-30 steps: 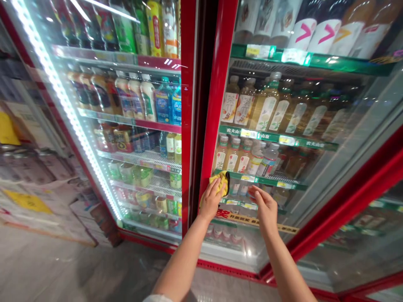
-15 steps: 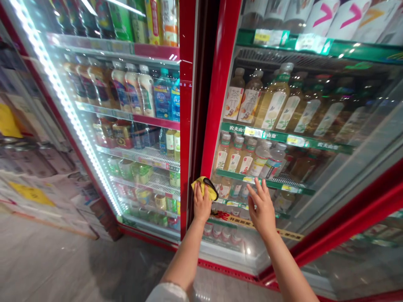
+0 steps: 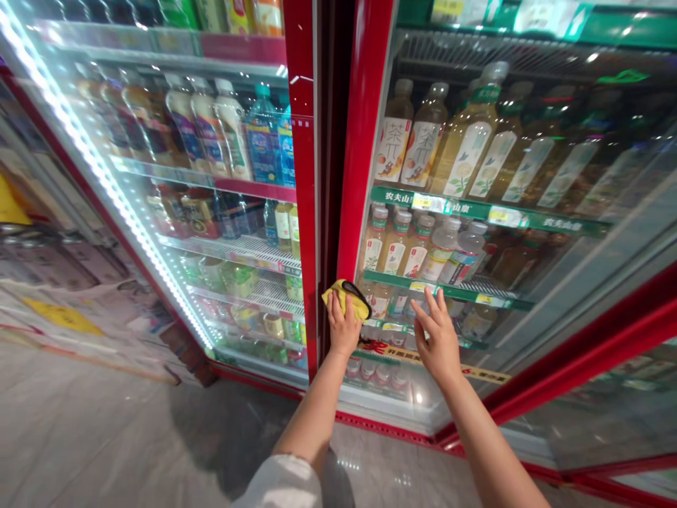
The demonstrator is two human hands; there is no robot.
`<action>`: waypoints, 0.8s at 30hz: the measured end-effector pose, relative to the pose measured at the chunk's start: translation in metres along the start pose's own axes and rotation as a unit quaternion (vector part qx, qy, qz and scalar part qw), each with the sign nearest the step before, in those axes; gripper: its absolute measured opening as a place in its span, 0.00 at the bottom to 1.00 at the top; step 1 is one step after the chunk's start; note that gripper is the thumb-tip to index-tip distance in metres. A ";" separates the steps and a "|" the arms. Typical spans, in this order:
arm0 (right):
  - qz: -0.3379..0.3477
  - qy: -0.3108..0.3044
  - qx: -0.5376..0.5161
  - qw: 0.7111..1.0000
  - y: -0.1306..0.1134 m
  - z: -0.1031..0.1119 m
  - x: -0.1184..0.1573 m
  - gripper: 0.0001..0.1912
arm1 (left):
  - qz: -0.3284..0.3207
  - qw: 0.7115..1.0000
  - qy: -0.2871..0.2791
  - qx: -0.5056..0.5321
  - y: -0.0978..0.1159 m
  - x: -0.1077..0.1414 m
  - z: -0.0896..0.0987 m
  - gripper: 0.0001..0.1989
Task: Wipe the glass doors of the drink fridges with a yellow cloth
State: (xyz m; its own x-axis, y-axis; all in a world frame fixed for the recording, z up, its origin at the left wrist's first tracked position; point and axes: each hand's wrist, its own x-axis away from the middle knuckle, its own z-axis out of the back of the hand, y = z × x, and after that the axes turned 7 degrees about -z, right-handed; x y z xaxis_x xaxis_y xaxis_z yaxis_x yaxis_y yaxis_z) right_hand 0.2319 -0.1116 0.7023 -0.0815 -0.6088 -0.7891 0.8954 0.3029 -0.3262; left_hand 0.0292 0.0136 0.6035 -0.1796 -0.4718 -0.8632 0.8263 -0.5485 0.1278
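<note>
A yellow cloth (image 3: 355, 302) with a black edge is under the fingers of my left hand (image 3: 345, 326). That hand presses it against the lower part of the red door frame (image 3: 357, 176) of the right-hand fridge. To its right, my right hand (image 3: 438, 337) has its fingers spread and holds nothing. It is in front of the glass door, low down by a yellow strip with printed characters (image 3: 405, 355); whether the fingertips touch the glass I cannot tell. Behind the glass, rows of bottled tea (image 3: 468, 159) stand on shelves with green edges.
On the left, another red-framed fridge (image 3: 300, 212) holds several shelves of drinks, with a bright light strip (image 3: 106, 169) down its side. Stacked cartons (image 3: 100, 296) stand farther left. Grey floor tiles (image 3: 132, 430) lie below. A red frame (image 3: 592, 346) crosses the right side.
The view has tilted down and come slightly closer to the fridges. My left hand and the cloth remain at the lower door frame, shifted slightly to the right. My right hand stays spread.
</note>
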 end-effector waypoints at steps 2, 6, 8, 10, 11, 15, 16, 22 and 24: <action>-0.001 -0.012 0.006 1.000 0.002 0.001 0.006 0.25 | 0.011 1.000 -0.003 -0.001 0.004 0.028 0.000 0.40; -0.004 -0.014 0.014 1.000 0.009 0.009 0.012 0.24 | 0.028 1.000 0.002 0.002 0.009 0.033 0.000 0.43; -0.009 -0.002 0.014 1.000 0.012 0.015 0.011 0.23 | 0.032 0.999 0.008 0.004 0.014 0.007 -0.001 0.44; -0.012 0.012 0.011 1.000 0.013 0.019 0.010 0.23 | 0.030 0.999 0.014 0.004 0.022 -0.025 -0.001 0.44; -0.013 0.017 0.009 1.000 0.014 0.020 0.010 0.23 | 0.028 0.999 0.017 0.005 0.027 -0.039 -0.001 0.43; -0.020 0.008 -0.003 1.000 0.015 0.019 0.013 0.24 | -0.020 1.000 -0.012 0.003 0.035 -0.052 0.002 0.41; -0.021 0.003 -0.004 1.000 0.016 0.019 0.015 0.24 | -0.048 0.998 -0.030 0.005 0.032 -0.045 0.004 0.39; -0.034 -0.004 0.011 0.999 0.037 0.032 0.031 0.22 | -0.062 0.998 -0.032 0.011 0.022 -0.043 0.014 0.35; -0.050 0.014 0.018 0.998 0.045 0.039 0.034 0.21 | -0.026 1.000 0.009 0.012 0.043 -0.067 0.012 0.38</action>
State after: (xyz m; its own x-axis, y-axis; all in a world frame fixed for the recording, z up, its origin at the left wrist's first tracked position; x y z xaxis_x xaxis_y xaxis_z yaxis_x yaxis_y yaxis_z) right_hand 0.2867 -0.1474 0.6810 -0.1834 -0.6142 -0.7675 0.8972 0.2145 -0.3860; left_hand 0.0709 0.0136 0.6730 -0.2128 -0.4292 -0.8778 0.8034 -0.5882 0.0928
